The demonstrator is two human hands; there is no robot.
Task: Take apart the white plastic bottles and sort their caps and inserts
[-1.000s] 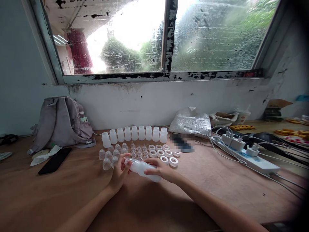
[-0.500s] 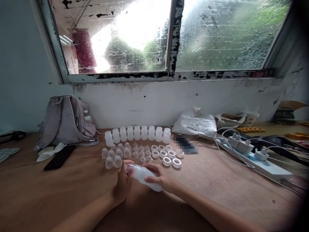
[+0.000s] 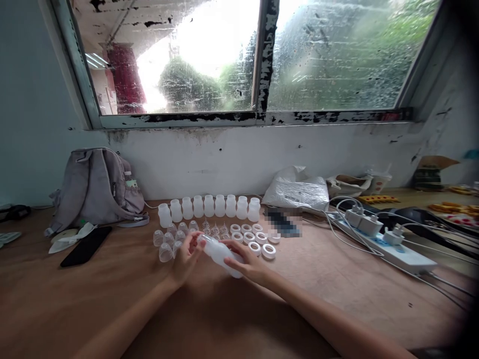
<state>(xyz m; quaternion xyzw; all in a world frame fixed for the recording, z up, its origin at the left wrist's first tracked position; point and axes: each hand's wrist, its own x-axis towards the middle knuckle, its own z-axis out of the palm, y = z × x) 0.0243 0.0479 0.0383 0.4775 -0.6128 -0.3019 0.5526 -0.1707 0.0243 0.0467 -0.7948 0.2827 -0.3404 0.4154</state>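
A frosted white baby bottle (image 3: 219, 255) with a clear cap is held tilted above the table, its capped end up and to the left. The fingers of my left hand (image 3: 186, 259) are closed around the clear cap. My right hand (image 3: 247, 264) wraps the bottle's lower body. Just behind lie several clear dome caps (image 3: 165, 253), clear teats (image 3: 215, 230) partly hidden by the bottle, and white screw rings (image 3: 268, 251). Farther back, several open frosted bottles (image 3: 209, 205) stand upright in a row.
To the left are a grey backpack (image 3: 98, 187) and a black phone (image 3: 86, 246). A silver plastic bag (image 3: 297, 192) lies against the wall. On the right runs a white power strip (image 3: 389, 247) with plugged-in chargers and loose cables. The brown table (image 3: 112, 294) spreads beneath my arms.
Both hands have lifted the bottle slightly up and away from me, so it now covers more of the teats and rings. The view has shifted a little to the right.
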